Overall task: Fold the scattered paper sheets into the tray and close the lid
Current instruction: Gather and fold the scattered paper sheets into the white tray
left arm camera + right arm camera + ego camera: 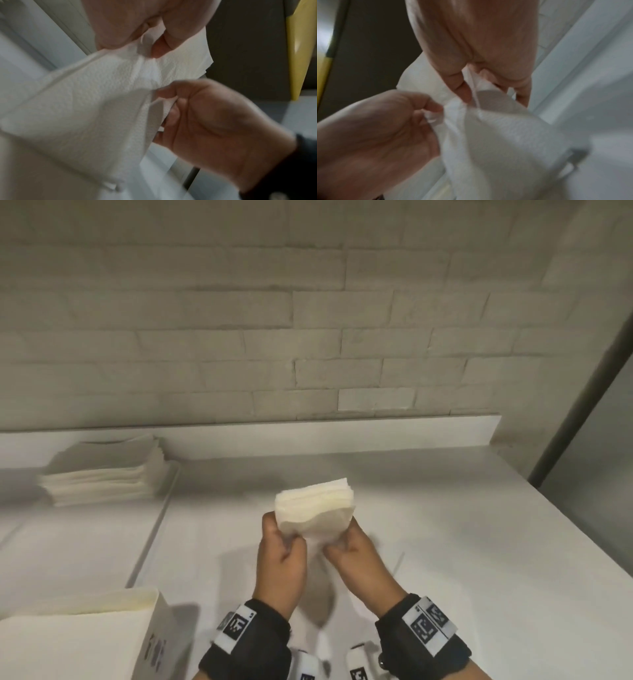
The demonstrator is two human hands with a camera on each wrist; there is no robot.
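A folded wad of white paper sheets (313,510) hangs in the air over the middle of the white table (445,542). My left hand (279,546) grips its lower left edge. My right hand (349,546) pinches its lower right corner. In the left wrist view the embossed paper (96,102) fills the middle, with my left fingers (161,44) pinching it from above and my right hand (205,121) below. The right wrist view shows the same paper (496,135) pinched by both hands. A white box (102,638) holding stacked paper stands at the near left.
A tall stack of white paper sheets (102,474) lies at the far left of the table, near the raised back ledge (308,433). A brick wall (274,320) rises behind. The table's right edge runs diagonally at the right, beside a dark post (579,405).
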